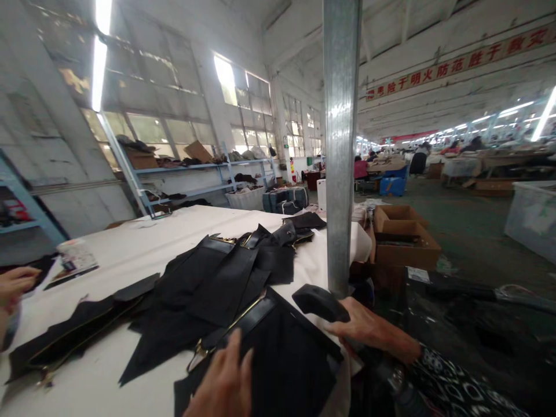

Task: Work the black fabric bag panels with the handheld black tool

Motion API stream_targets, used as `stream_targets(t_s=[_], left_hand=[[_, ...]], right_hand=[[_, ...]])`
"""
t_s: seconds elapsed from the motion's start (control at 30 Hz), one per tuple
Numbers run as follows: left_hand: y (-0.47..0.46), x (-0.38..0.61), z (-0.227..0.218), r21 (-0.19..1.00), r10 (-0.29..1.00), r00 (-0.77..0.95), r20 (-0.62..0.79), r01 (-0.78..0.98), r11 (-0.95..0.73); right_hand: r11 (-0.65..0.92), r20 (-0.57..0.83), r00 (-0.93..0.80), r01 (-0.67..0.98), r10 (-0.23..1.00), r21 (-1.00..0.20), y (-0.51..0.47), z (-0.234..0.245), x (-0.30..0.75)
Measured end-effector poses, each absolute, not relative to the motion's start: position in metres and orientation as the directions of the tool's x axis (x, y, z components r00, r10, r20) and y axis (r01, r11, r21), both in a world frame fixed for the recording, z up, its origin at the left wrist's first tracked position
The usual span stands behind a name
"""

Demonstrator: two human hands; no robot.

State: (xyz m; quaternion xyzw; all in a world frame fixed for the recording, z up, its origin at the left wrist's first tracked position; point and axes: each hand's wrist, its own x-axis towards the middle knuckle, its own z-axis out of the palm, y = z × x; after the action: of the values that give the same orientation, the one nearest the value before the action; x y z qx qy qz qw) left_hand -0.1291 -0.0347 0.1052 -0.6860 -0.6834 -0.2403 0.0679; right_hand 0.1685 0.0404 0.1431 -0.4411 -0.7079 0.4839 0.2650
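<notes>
The black zippered fabric panel at the bench's near side should handle light and floppy, best taken by its stiffer zip edge; the left hand's grip sits over it, pinching or not I can't tell, while the right hand's grip closes around a black tool. The white-topped bench carries more black panels, beside a steel post in a long workshop.

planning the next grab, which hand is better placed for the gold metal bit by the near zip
Probably the left hand: it is close to the gold metal bit, over the black piece. The right hand is farther off and seems to grip a black tool.
</notes>
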Motion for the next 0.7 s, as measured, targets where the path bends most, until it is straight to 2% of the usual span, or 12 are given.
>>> stream_targets(t_s=[0.07, 0.13, 0.23, 0.43, 0.57, 0.7], left_hand=[[-0.014, -0.072, 0.117, 0.176, 0.97, -0.009, 0.241, 0.984, -0.035], [0.013, -0.031, 0.116, 0.084, 0.987, 0.062, 0.148, 0.994, -0.075], [0.055, -0.009, 0.096, 0.051, 0.985, 0.106, 0.135, 0.992, -0.114], [0.096, -0.01, 0.045, 0.109, 0.981, 0.082, 0.176, 0.989, -0.102], [0.089, -0.01, 0.03, 0.128, 0.976, 0.015, 0.216, 0.991, -0.043], [0.084, -0.013, 0.027, 0.143, 0.968, -0.01, 0.251, 0.989, -0.027]], right_hand=[[0.187, -0.013, -0.482, 0.364, 0.876, -0.913, 0.044, 0.14, 0.168], [0.225, 0.024, -0.489, 0.358, 0.872, -0.906, 0.047, 0.139, 0.172], [0.235, 0.04, -0.449, 0.387, 0.892, -0.892, 0.048, 0.137, 0.186], [0.142, -0.06, -0.428, 0.425, 0.902, -0.894, 0.036, 0.137, 0.21], [0.09, -0.107, -0.433, 0.411, 0.895, -0.907, 0.029, 0.133, 0.208], [0.132, -0.066, -0.482, 0.366, 0.874, -0.921, 0.03, 0.131, 0.2]])
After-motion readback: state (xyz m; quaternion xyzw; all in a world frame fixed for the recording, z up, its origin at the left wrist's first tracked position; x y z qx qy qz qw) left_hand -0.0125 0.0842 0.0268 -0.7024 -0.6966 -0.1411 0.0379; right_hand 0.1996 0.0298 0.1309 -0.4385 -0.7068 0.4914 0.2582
